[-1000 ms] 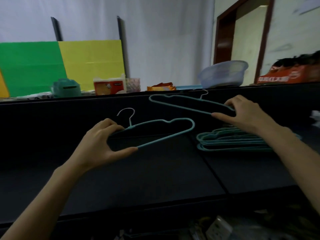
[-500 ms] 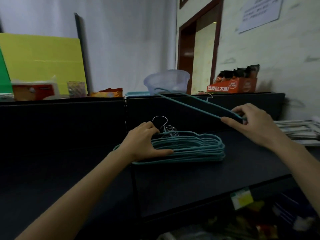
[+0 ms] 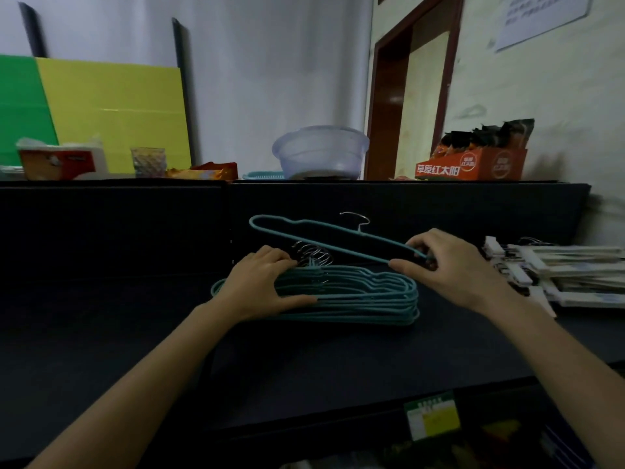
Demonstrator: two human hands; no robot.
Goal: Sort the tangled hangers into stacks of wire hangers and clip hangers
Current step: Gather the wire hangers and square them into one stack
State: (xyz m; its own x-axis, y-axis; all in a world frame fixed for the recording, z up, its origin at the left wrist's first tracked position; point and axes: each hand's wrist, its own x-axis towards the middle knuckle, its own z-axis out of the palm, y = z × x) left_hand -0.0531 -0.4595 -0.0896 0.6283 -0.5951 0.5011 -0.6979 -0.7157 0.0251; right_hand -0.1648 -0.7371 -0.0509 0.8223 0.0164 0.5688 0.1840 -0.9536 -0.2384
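Note:
A stack of teal wire hangers (image 3: 365, 299) lies flat in the middle of the black table (image 3: 304, 360), metal hooks bunched at its back. My left hand (image 3: 260, 282) rests on the stack's left part, fingers over the top and thumb along the front edge. My right hand (image 3: 453, 265) pinches the right end of one more teal wire hanger (image 3: 318, 235), held tilted just above the stack, its hook pointing up. A stack of white clip hangers (image 3: 558, 272) lies at the table's right edge.
Behind the table rises a black shelf (image 3: 406, 198) carrying a clear plastic bowl (image 3: 321, 152), an orange snack box (image 3: 473, 164), a glass (image 3: 147, 161) and a tissue pack (image 3: 61, 159). Green and yellow boards lean on the wall at the left.
My left hand laid its hanger on the teal stack and now rests there. My right hand has lowered its hanger closer to the stack. The view has turned to the right.

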